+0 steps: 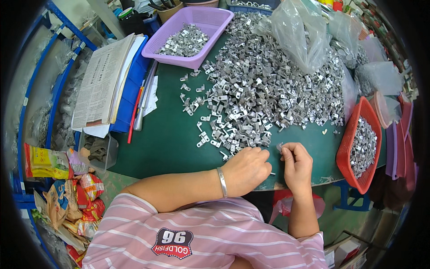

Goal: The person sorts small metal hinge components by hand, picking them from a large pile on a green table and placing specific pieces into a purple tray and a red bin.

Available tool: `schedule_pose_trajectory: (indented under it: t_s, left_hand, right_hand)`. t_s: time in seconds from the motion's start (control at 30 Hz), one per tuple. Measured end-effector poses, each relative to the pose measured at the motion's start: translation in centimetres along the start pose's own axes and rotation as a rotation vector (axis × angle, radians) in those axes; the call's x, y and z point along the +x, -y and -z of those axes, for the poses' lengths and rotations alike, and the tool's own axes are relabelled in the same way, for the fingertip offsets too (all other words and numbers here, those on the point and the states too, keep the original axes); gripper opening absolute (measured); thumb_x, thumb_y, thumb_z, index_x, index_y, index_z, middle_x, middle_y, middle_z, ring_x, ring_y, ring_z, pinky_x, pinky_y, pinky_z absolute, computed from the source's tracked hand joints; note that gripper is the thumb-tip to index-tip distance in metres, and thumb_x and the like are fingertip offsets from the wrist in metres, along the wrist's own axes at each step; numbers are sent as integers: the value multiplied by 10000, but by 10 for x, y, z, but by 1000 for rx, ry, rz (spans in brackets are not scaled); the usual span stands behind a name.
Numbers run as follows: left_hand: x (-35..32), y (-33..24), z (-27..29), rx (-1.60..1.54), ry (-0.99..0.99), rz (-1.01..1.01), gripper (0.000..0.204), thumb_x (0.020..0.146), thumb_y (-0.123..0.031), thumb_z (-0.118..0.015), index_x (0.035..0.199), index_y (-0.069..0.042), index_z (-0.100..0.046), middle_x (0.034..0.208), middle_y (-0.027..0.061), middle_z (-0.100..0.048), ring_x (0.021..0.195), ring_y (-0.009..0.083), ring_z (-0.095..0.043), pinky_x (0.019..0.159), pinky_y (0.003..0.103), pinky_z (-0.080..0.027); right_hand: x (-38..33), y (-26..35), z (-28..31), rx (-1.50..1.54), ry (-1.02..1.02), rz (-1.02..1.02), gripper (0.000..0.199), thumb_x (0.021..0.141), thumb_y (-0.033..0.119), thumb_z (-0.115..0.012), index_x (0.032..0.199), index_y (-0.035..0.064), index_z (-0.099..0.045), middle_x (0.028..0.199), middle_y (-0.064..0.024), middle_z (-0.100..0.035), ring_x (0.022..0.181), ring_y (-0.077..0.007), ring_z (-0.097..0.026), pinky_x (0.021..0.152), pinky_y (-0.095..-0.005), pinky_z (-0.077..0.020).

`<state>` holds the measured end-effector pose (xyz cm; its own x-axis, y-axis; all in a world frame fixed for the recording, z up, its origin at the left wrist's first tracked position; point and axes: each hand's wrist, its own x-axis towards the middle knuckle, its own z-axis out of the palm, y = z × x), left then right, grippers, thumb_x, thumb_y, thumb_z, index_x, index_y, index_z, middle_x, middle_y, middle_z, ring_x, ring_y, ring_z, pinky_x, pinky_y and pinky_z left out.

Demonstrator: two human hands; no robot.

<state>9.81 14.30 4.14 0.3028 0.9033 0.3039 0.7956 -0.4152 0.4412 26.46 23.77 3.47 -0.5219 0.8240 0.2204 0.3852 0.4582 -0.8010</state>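
My left hand (247, 168), with a silver bangle (222, 182) at the wrist, is closed near the front edge of the green table. Its fingers hide most of what they grip; only a thin pale tip (272, 173) shows beside them. Just to the right, my right hand (297, 163) pinches a small grey piece (280, 146) between thumb and fingertips; its exact kind is too small to tell. Beyond both hands spreads a big heap of small bent metal brackets with holes (255, 85), a few lying loose close to my left hand.
A purple basket (150, 54) of brackets stands at the far left, a red basket (341, 154) of them at the right. Clear plastic bags (300, 36) lie on the heap. A blue tray (127, 105) with newspapers (101, 83), a red pen (135, 114) and a metal rod (142, 105) are left.
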Motion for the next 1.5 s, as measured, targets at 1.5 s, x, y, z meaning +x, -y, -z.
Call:
schedule_pose_trajectory:
  t_s: [1.5]
  left_hand:
    - [-48,31,22,-40,-337,302,241,686,-34,-788,904,-108,-717,1056,34,-631,875,212,-586,806,370,-410]
  right_hand:
    - [12,-6,30,167,477,-102,116,848,-42,-680,957,-5,-695,842,-53,-660,745,-135,-614,667,-268,-491]
